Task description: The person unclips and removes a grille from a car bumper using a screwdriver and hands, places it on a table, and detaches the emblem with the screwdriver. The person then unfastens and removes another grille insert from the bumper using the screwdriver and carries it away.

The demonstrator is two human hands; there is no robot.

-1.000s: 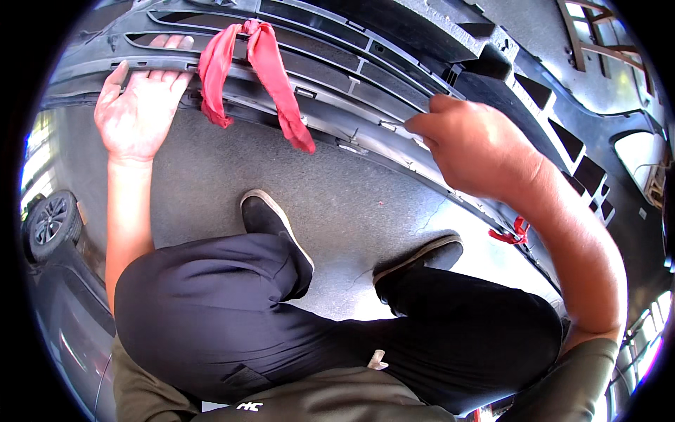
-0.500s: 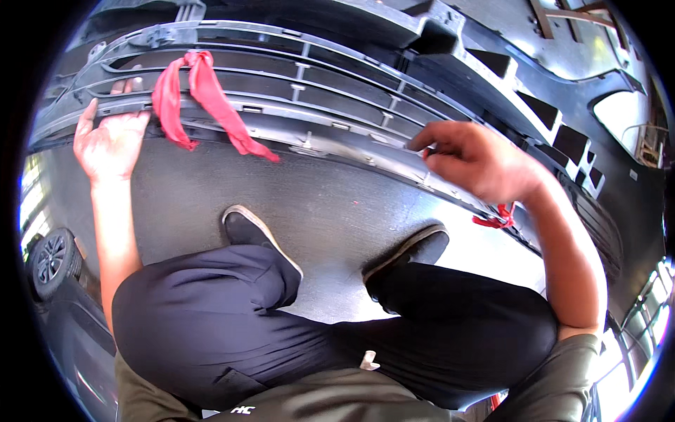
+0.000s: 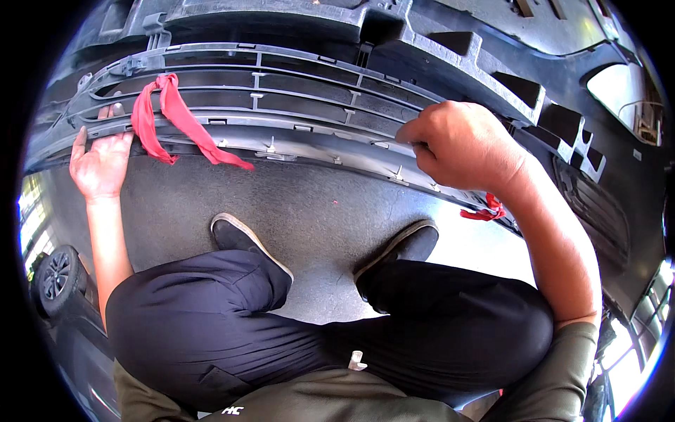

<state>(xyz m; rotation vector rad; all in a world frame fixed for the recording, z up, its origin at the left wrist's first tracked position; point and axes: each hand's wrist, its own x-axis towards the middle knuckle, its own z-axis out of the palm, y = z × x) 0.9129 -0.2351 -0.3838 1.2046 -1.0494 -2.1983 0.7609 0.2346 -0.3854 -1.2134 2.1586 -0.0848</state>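
A long dark car bumper grille (image 3: 306, 90) with horizontal slats stretches in front of me. My left hand (image 3: 103, 162) is wrapped round its lower bar near the left end, some fingertips showing through a slot. My right hand (image 3: 464, 144) is closed with curled fingers at the lower bar, right of the middle. Its fingertips are partly hidden, so I cannot make out what they pinch. A red cloth strip (image 3: 184, 123) is knotted round the grille just right of my left hand. Another red strip (image 3: 489, 208) hangs below my right wrist.
Pale metal clips (image 3: 271, 146) stand along the grille's lower edge. Behind it lies a large black moulded part (image 3: 439, 60) with square hollows. My shoes (image 3: 397, 253) rest on the grey floor (image 3: 309, 211). A car wheel (image 3: 58, 280) is at the far left.
My right hand has shifted slightly left, and its blurred, extended forefinger is now curled in. My left hand keeps its grip. The grille sits a little lower in view.
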